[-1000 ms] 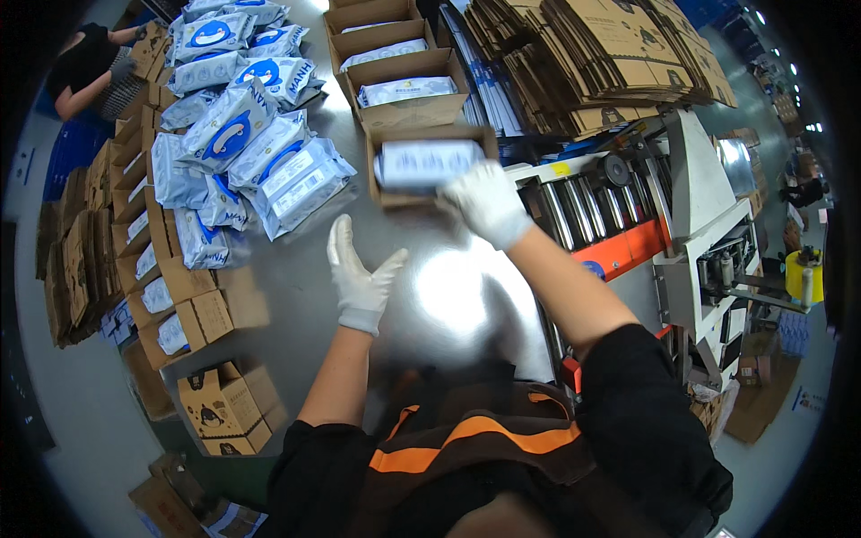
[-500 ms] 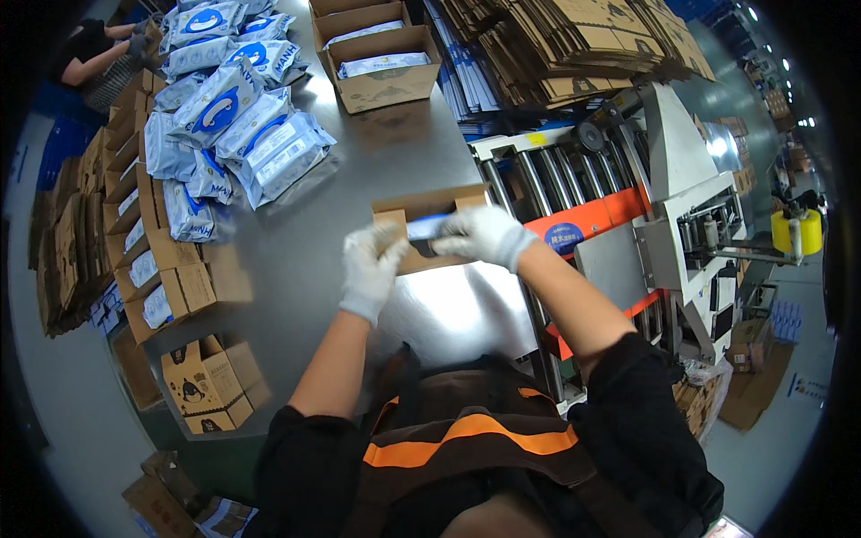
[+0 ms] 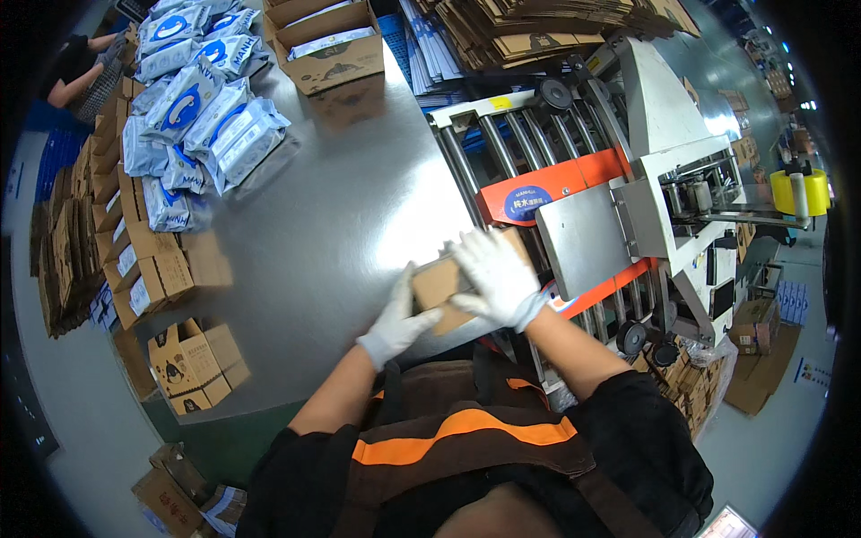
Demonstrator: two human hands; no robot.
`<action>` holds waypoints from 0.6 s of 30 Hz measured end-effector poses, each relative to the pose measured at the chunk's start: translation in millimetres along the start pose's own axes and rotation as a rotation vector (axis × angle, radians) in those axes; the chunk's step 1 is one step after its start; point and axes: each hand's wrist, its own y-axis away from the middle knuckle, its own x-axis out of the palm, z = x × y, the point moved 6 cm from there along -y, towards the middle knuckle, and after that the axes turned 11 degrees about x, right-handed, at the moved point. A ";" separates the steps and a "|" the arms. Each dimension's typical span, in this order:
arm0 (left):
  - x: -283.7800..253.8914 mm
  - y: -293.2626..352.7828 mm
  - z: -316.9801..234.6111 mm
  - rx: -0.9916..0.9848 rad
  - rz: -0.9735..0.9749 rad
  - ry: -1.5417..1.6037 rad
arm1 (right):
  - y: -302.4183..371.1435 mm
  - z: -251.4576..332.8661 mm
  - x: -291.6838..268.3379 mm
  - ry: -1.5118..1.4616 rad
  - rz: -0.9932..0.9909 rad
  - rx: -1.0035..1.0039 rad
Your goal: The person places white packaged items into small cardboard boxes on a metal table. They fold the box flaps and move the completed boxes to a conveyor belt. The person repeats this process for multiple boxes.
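A small brown cardboard box with its flaps folded down lies on the steel table, close to my body and beside the roller machine. My left hand, in a white glove, grips the box's near left side. Pressing flat on the box's top from the right is my right hand, also in a white glove. Both hands hold the box between them.
A carton-taping machine with rollers and an orange frame stands to the right. Open filled boxes and a heap of blue-and-white packets lie at the far left. Flat cardboard stacks line the table's left edge. Another person is at the far left.
The box has come from the far side of the table toward me and to the right, next to the machine. Its flaps are now folded shut under my hands.
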 end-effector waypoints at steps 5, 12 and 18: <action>58.8 -58.5 -25.9 0.100 0.040 -0.013 | 30.8 -18.9 -22.1 0.046 -0.128 0.148; -52.6 67.6 -35.1 0.301 -0.212 -0.490 | -8.0 117.6 38.4 -0.423 -0.085 0.078; -367.1 418.1 -53.6 0.097 -1.654 -0.953 | -106.5 293.4 148.3 -0.663 0.542 0.131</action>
